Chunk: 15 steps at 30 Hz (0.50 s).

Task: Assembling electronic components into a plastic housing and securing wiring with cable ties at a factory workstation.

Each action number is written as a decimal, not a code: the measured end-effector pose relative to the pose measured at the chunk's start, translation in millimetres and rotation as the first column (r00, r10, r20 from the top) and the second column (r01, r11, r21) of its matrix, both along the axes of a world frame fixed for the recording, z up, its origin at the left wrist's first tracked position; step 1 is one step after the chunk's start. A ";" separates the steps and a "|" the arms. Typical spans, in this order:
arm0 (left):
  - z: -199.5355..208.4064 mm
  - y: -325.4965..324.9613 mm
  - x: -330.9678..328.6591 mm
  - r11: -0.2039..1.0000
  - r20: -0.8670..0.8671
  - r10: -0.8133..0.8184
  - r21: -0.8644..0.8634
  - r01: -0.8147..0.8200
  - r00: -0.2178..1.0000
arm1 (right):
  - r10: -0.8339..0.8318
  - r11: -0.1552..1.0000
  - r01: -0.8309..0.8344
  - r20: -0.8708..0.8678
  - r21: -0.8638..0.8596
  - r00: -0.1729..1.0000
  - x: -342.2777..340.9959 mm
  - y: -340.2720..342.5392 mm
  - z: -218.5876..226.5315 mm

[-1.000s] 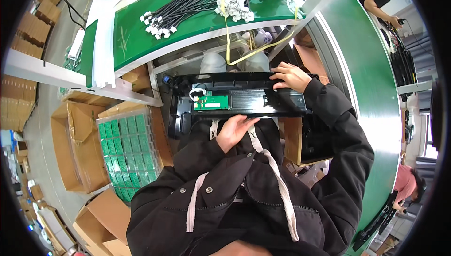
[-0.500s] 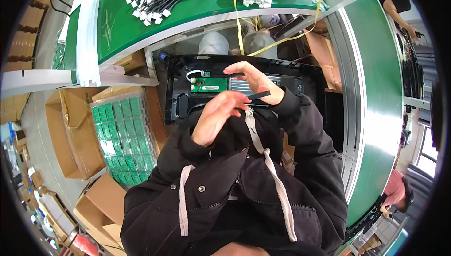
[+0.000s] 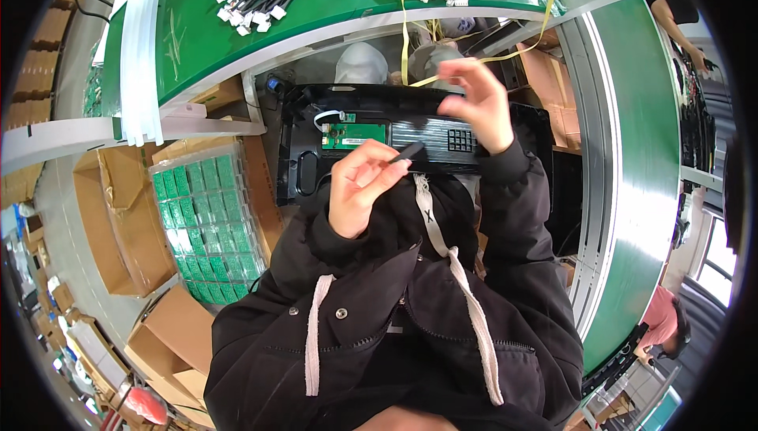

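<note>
My left hand (image 3: 357,188) is closed in a pinch on a short black strip (image 3: 409,152), which sticks out past the thumb and fingertips. Farther off and to the right, my right hand (image 3: 483,111) is raised with fingers curved and thumb apart, and no object shows in it. Beneath both hands lies a large black plastic housing (image 3: 294,135). A green circuit board (image 3: 359,132) with a small white cable (image 3: 322,118) sits in its left half. To the right of the board are a ribbed grey plate (image 3: 418,132) and a small black grid (image 3: 460,140).
Black cables with white connectors (image 3: 253,12) lie on the green bench (image 3: 189,56) ahead. Yellow straps (image 3: 404,28) hang from its edge. Trays of green boards (image 3: 209,222) and cardboard boxes (image 3: 130,233) stand to the left. A green conveyor (image 3: 632,194) runs along the right.
My right hand has moved up and right, away from my left hand. The black strip, earlier between both hands, is now only in my left hand.
</note>
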State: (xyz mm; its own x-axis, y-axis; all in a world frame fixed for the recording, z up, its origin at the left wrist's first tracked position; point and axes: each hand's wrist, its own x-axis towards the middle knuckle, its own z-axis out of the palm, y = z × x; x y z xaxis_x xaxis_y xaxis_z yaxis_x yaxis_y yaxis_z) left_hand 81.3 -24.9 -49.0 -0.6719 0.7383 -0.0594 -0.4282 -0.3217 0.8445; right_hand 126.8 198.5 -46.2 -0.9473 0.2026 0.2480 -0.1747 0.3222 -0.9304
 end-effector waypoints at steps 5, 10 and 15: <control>-5.0 1.7 -3.2 0.993 -0.072 0.105 -0.045 -0.108 0.992 | -0.022 0.972 0.044 0.098 -0.231 0.995 13.8 -29.2 -7.4; -13.1 1.0 -3.4 0.987 -0.127 0.117 -0.095 -0.129 0.985 | 0.010 0.870 0.039 0.095 -0.492 0.995 6.5 -70.7 -7.8; -24.2 -5.3 -5.1 0.982 -0.113 0.144 -0.105 -0.156 0.983 | 0.019 0.852 0.003 0.038 -0.523 0.999 2.2 -72.7 -4.5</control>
State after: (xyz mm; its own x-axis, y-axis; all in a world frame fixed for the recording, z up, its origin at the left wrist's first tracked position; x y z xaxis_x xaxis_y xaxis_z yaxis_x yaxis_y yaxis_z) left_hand 76.1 -30.2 -73.2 -0.7814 0.6212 -0.0598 -0.2894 -0.2758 0.9166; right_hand 129.0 125.8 -50.7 -0.9562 0.2842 0.0696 -0.1344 -0.2153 -0.9673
